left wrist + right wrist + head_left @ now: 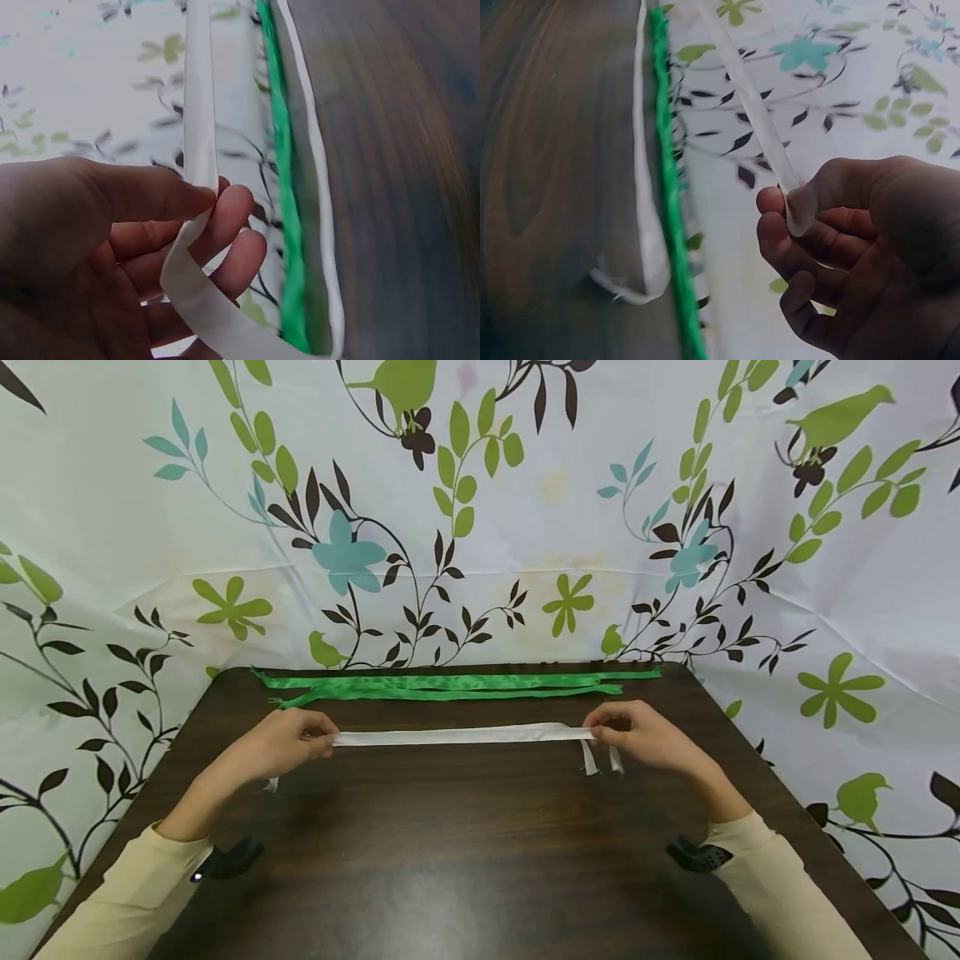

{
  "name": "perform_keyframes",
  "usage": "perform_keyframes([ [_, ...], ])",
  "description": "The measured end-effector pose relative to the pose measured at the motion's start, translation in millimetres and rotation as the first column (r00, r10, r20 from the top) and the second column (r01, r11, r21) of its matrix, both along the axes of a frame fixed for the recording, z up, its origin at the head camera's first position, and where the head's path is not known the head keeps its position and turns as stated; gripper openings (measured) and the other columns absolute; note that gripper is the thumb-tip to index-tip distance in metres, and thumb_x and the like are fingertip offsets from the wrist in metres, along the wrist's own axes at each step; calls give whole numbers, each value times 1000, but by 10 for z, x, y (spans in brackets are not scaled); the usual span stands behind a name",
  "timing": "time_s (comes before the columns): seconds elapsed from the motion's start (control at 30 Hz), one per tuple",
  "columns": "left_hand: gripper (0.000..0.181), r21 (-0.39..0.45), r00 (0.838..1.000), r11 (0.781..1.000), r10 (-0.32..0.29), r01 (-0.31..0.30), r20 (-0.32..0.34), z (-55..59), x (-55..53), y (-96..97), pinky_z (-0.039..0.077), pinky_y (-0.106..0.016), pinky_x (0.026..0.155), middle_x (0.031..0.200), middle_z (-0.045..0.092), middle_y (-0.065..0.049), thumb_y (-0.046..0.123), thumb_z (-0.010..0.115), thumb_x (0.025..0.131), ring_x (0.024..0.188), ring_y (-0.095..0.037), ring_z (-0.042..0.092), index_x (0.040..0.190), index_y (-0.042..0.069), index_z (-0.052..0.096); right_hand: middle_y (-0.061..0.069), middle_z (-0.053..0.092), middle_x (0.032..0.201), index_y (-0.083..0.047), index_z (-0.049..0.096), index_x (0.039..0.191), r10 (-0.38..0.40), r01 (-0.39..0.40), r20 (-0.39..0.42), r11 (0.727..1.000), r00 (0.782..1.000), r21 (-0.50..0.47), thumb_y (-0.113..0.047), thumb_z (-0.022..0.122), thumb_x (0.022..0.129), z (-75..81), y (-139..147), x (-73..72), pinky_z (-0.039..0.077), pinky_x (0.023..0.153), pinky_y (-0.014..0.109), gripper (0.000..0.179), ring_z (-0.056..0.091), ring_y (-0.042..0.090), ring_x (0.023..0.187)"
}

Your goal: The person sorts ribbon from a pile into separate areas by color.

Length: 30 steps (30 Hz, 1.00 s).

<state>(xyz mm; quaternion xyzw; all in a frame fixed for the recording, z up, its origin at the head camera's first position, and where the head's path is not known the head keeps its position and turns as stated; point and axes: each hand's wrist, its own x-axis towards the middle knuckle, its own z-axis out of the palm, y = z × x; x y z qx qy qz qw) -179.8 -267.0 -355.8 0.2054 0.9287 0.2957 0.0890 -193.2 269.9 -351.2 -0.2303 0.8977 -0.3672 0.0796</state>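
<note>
A white ribbon is stretched nearly level above the brown table, one hand at each side. My left hand pinches it between thumb and index finger; in the left wrist view a slack length of ribbon loops down past the fingers. At the other side my right hand pinches the ribbon between thumb and fingertips. Short white tails hang near the right hand. A second white strand shows lower down in the right wrist view; whether it is the same ribbon I cannot tell.
Several green ribbons lie lengthwise along the far edge of the dark wooden table. Behind the table hangs a white cloth printed with leaves, flowers and birds.
</note>
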Motion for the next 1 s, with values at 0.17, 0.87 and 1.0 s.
perform_keyframes([
  [0.17, 16, -42, 998, 999, 33, -31, 49, -131, -120, -221, 47, -38, 64, 83, 68, -1, 14, 65, 99, 74, -18, 59, 103, 1, 72, 17, 69, 99, -5, 71, 114, 26, -22, 95, 999, 995, -34, -11, 61, 104, -223, 83, -180, 53, 76, 53, 15, 65, 28, 82],
  [0.87, 18, -179, 988, 976, 136, -122, 69, -343, -263, -515, 47, -42, 65, 82, 64, -5, 18, 72, 95, 75, -24, 56, 98, 1, 72, 5, 70, 91, -2, 71, 110, -103, 99, 14, 983, 995, 155, -12, 68, 99, -580, 331, -443, 50, 63, 39, 15, 63, 24, 70],
  [1.0, 34, -221, 990, 968, 134, -122, 40, -223, -245, -582, 49, -50, 73, 96, 67, -15, 25, 78, 91, 88, -35, 61, 107, -3, 69, 10, 69, 102, 1, 67, 117, -131, 146, -70, 949, 989, 281, -20, 69, 100, -312, 335, -376, 52, 75, 47, 28, 65, 28, 89],
])
